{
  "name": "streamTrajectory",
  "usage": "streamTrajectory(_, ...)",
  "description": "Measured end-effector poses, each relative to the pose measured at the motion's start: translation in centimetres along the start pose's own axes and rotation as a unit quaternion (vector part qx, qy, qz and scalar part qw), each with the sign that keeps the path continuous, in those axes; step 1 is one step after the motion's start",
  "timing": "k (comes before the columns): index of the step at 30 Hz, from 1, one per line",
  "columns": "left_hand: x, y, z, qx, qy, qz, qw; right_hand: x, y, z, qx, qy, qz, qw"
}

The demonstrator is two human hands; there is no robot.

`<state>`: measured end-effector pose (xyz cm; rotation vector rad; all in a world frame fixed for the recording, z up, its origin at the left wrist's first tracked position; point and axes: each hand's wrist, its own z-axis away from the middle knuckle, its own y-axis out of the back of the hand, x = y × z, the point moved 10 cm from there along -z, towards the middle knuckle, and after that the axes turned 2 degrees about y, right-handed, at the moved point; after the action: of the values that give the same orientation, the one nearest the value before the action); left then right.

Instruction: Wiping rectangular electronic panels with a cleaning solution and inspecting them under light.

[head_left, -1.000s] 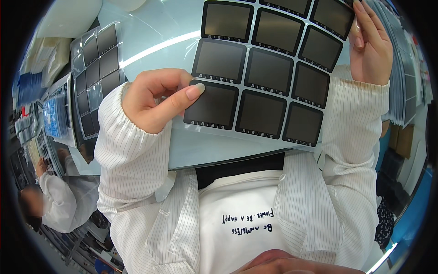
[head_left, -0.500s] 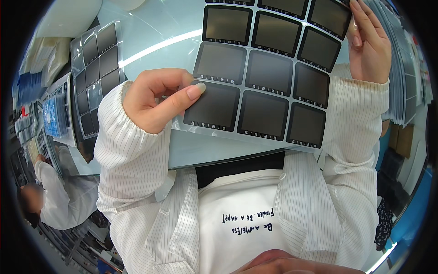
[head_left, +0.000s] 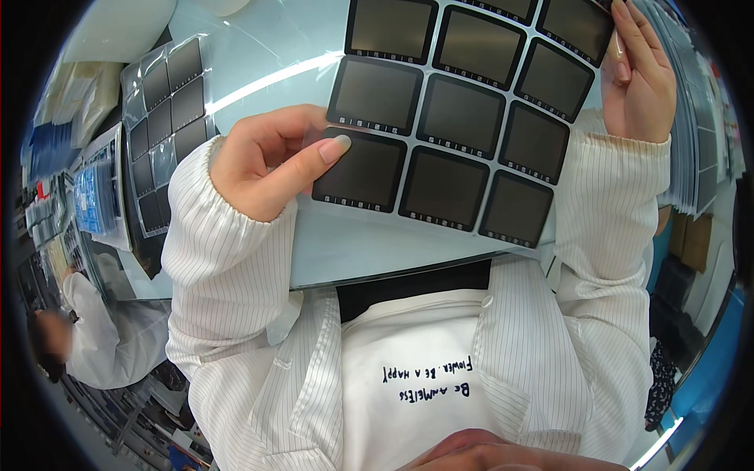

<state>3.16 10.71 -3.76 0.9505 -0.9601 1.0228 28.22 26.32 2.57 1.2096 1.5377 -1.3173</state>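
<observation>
Between my two hands hangs a clear sheet of dark rectangular panels (head_left: 461, 115), each panel with a black border and small marks along one edge. My left hand (head_left: 271, 161) pinches its left edge, thumb on top near the lower left panel and fingers behind. At the far right corner, my right hand (head_left: 640, 74) grips the edge, its fingertips partly behind the sheet. The sheet is tilted above the glass table (head_left: 267, 78), and its far end runs out of the picture.
A similar sheet of dark panels (head_left: 159, 118) lies at the left. Beside it are a blue packet (head_left: 94, 200) and piles of clear bags (head_left: 82, 98). A tall stack of sheets (head_left: 691, 118) stands at the right. Another person (head_left: 114, 337) sits at the lower left.
The sheet has tilted and shifted slightly, its glare fading from the middle panels. My left hand has risen a little with it. The other person has moved slightly.
</observation>
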Motion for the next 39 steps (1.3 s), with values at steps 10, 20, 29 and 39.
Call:
streamTrajectory(10, 0.2, 0.5, 0.5, 0.016, -0.023, -0.009, 1.000, 0.9, -0.7, -0.1, -0.031, -0.017, -0.010, 0.999)
streamTrajectory(20, -1.2, 0.4, 0.3, -0.014, 0.068, 0.056, 0.996, 2.2, -1.3, 0.2, -0.053, -0.059, 0.029, 0.996)
streamTrajectory(29, -1.3, 1.1, 0.4, -0.013, 0.088, 0.223, 0.971, 2.4, -1.7, 0.5, -0.084, -0.068, 0.044, 0.993)
streamTrajectory(39, -1.4, 0.9, 0.1, -0.035, 0.062, 0.199, 0.978, 2.1, -1.5, 0.6, -0.071, -0.072, 0.057, 0.993)
